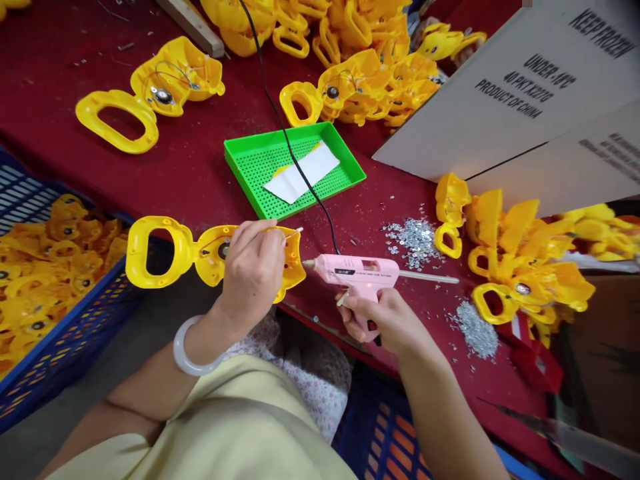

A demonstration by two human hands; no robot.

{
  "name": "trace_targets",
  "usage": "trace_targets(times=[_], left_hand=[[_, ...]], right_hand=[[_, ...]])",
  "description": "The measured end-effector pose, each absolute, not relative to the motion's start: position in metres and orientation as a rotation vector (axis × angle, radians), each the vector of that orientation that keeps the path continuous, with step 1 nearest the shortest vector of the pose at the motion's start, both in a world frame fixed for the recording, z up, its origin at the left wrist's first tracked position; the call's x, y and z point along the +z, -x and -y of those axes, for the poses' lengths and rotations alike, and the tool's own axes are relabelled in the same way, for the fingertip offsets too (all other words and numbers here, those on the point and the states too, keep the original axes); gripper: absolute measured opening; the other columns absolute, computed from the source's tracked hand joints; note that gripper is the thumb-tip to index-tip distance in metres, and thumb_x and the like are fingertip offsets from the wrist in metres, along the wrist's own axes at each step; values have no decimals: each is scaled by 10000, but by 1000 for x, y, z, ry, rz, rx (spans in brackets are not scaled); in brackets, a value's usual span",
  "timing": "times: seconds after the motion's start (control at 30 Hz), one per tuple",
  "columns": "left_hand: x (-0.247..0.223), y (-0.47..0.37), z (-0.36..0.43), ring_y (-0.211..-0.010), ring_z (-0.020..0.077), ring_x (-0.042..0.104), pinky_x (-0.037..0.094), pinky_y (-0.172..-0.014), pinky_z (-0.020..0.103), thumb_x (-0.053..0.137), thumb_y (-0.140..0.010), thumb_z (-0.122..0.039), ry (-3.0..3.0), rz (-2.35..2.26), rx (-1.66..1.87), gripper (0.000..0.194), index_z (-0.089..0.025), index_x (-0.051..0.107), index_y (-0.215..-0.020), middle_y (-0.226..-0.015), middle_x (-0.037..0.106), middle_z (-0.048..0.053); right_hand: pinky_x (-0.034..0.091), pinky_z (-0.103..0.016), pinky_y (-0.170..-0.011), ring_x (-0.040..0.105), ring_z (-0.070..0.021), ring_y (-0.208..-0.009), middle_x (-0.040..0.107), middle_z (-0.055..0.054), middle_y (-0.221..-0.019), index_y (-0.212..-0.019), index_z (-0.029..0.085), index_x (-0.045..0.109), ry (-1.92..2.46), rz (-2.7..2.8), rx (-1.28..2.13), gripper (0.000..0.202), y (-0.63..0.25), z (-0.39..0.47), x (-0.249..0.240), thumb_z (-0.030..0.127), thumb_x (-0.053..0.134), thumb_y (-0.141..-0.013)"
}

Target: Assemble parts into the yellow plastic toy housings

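1. One head view: left hand (253, 267) grasping the yellow plastic shell (207, 263) by the red table's near edge (165, 180)
2. Right hand (385, 317) clasping the pink glue gun (357, 272), nozzle beside the shell
3. Shell probably light, stiff, slippery; narrow neck likely fragile, outer walls safer to hold

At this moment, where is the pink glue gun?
In the head view, the pink glue gun is just right of centre, in the right hand, its nozzle pointing toward the yellow shell that the left hand holds.
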State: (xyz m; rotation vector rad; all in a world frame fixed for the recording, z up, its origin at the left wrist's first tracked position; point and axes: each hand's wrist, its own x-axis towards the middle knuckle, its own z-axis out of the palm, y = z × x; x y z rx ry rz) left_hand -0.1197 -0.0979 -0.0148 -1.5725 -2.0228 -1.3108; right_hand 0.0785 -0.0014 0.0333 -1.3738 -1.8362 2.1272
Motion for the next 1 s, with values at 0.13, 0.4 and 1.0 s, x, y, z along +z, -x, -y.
trace_targets(times=[0.13,0.4,1.0], left_hand=[[-15,119,98,-1008,250,673,545,-909,426,483,-944,-94,1559,2021,-1313,114,-176,543,-894,-886,689,91],[-15,120,98,-1004,253,672,537,-910,411,497,-937,-85,1575,2000,-1280,91,-161,538,-909,-898,689,106],[-15,120,99,-1015,271,681,549,-912,439,509,-930,-75,1579,1965,-1273,84,-138,556,-901,-903,700,126]], right_hand=[[262,-218,-390,389,-73,-362,512,12,-416,-654,156,607,1356,1881,2105,335,-80,3,29,461,664,-779],[299,-211,-407,447,-81,-399,555,4,-467,-697,158,616,1393,1955,1992,332,-79,7,26,470,662,-805],[425,-215,-432,577,-112,-493,673,-26,-632,-807,154,695,1283,1714,1869,312,-72,-13,24,424,795,-686]])
